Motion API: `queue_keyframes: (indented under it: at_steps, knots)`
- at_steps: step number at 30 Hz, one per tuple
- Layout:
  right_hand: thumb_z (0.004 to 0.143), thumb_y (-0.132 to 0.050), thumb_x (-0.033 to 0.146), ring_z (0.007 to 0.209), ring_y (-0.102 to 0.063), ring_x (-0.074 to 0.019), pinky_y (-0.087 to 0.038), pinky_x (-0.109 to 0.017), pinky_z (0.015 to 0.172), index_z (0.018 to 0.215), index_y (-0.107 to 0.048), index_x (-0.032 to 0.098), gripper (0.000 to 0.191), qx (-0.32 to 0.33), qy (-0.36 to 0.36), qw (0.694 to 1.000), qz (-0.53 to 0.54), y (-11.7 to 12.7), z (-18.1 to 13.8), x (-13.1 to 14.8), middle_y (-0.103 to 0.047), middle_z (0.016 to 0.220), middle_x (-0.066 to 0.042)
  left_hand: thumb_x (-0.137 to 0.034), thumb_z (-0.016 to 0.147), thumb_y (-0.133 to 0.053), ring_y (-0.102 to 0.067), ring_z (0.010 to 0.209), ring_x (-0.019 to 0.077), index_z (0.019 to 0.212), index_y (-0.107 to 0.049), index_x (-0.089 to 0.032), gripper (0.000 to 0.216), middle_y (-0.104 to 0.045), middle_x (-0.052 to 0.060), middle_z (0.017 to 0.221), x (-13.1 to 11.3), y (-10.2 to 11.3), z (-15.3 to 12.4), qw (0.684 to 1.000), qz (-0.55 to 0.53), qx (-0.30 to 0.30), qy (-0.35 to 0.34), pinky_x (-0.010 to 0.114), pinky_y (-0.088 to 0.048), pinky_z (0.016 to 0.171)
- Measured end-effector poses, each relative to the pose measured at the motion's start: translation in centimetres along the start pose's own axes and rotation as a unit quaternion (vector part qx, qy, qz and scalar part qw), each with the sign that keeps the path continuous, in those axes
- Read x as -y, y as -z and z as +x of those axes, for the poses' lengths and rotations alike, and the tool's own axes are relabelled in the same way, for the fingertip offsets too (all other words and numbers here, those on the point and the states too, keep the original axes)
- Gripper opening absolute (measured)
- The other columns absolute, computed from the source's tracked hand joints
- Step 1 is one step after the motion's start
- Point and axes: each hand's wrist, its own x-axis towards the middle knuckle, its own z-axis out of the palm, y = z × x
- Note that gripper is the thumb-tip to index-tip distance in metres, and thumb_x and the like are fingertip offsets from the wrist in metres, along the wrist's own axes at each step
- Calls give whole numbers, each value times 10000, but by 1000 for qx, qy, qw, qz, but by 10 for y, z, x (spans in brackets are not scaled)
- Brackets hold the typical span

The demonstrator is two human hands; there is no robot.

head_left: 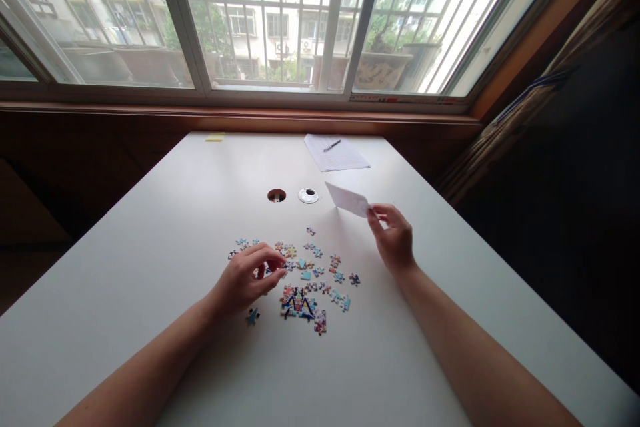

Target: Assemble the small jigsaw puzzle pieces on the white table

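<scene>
My right hand (396,237) pinches a white card (349,200) by its near right corner. The card is tilted up over the table, its pale side towards me. Over the left part of the scattered jigsaw pieces hovers my left hand (250,271), fingers curved, a gap between thumb and forefinger, and no piece visible in it. Some pieces are hidden behind this hand. A joined section of puzzle (298,303), with dark blue lines on a colourful ground, lies right of my left wrist. One loose piece (253,316) lies just below that hand.
The white table (125,233) has an uncovered round cable hole (277,195) and a silver grommet (309,195). At the far edge lie paper sheets (345,159) with a pen (332,145) on top, and a yellow note (215,137). A barred window stands behind.
</scene>
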Motion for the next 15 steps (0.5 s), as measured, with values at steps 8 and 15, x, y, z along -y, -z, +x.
queue_keyframes:
  at_steps: [8, 15]
  knots:
    - [819, -577, 92, 934, -614, -241, -477, -387, 848, 953, -724, 226, 241, 284, 219, 908, -217, 0, -7, 22, -729, 993, -55, -213, 927, -628, -595, 636, 92, 956, -669, -159, 74, -654, 47, 846, -1, 0, 1, 1000, 5, -4, -5, 191, -500, 540]
    - [885, -602, 197, 966, -626, -229, -519, -389, 884, 1047, -735, 243, 214, 315, 204, 906, -194, 1, -6, 21, -712, 1108, -56, -210, 928, -624, -588, 627, 90, 955, -671, -161, 73, -650, 45, 843, 0, 1, 0, 1000, 11, -3, -4, 191, -501, 546]
